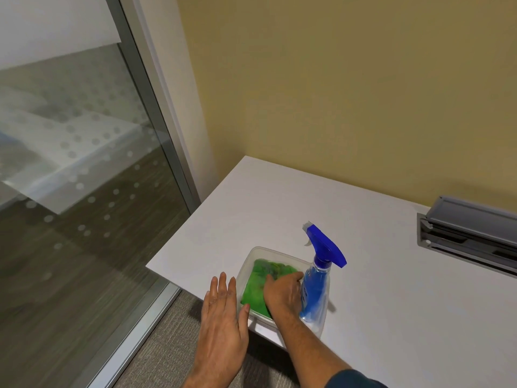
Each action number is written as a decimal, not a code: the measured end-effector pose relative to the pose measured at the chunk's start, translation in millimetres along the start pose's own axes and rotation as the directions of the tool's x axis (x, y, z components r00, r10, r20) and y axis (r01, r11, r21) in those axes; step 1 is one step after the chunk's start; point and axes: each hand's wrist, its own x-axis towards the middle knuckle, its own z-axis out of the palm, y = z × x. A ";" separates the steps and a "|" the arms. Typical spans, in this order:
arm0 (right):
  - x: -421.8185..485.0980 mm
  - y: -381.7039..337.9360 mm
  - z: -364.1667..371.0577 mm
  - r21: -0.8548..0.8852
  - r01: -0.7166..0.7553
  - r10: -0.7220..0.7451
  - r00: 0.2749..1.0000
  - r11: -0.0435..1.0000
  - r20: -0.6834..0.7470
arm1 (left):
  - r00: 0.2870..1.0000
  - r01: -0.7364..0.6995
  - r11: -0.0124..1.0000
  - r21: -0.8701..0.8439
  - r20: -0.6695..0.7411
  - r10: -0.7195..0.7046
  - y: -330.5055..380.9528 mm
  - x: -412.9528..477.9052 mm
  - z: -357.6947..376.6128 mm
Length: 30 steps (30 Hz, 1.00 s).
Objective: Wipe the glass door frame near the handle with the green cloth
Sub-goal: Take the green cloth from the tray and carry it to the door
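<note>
Fingers of the right hand [282, 292] curl down onto the green cloth [256, 289], gripping it inside a clear tub [246, 271] on the white desk [377, 289]. The left hand [223, 312] lies flat and empty against the tub's left wall. A spray bottle [317, 287] stands just right of the tub. The glass door frame [156, 107] rises to the left.

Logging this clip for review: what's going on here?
A person's right hand reaches into a clear plastic container on the white table, fingers on the green cloth inside. The left hand rests flat, open, against the container's near side. A blue spray bottle stands beside it. The glass door frame is untouched so far.
</note>
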 end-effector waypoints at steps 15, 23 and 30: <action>-40.0 -15.1 -23.2 0.469 0.258 -0.209 0.966 0.845 -0.154 | 0.988 0.156 0.904 -0.398 0.045 -0.151 0.8 7.2 -21.2; -83.3 -27.7 -64.7 0.606 0.449 -0.483 0.867 0.657 -0.118 | 0.969 0.181 0.571 -0.801 0.046 -0.243 33.4 32.5 -50.0; -87.5 -39.8 -87.7 0.735 0.342 -0.502 0.865 0.586 -0.002 | 0.963 0.223 0.265 -0.938 0.171 -0.207 44.6 48.7 -72.8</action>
